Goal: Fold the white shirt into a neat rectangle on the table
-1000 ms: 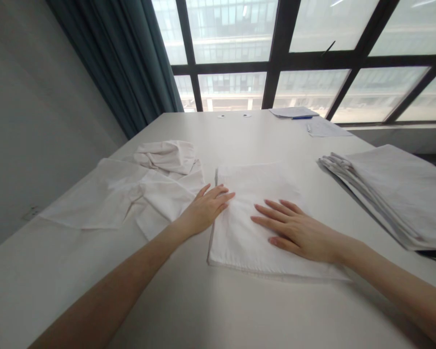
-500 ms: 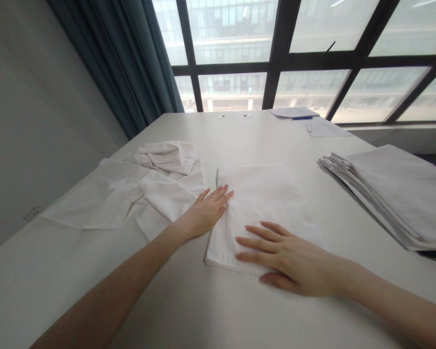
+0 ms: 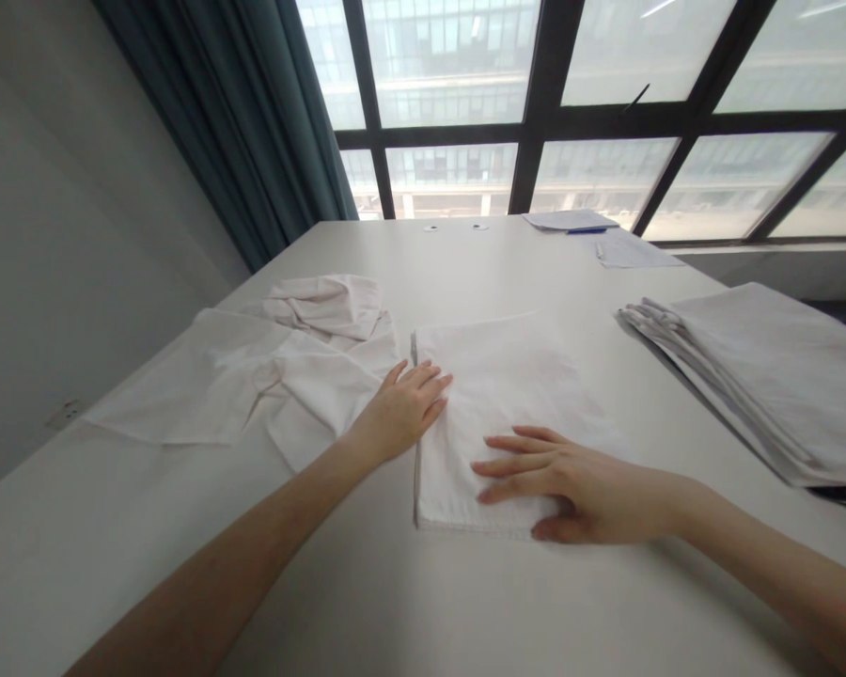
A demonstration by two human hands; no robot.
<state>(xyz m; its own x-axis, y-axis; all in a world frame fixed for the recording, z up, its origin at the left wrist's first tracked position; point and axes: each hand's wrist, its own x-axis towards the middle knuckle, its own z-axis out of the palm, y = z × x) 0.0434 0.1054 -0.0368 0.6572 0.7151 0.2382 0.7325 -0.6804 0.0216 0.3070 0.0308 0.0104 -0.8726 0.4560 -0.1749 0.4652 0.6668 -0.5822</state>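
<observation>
A folded white cloth lies flat on the white table in front of me, its layers showing along the left and near edges. My left hand rests open on the cloth's left edge, fingers stretched towards its middle. Over the near right part of the cloth, my right hand is open with its fingers spread; its fingertips lie on the fabric and the thumb is by the near edge. Left of the folded cloth is a crumpled, unfolded white cloth, partly hidden by my left hand and forearm.
A stack of folded white cloths sits on the right side of the table. Papers and a blue pen lie at the far right. Beyond the table are a window and a dark blue curtain.
The folded cloth has turned slightly, its near left corner shifting right. My right hand has slid a little right and away from me; the left hand has barely moved.
</observation>
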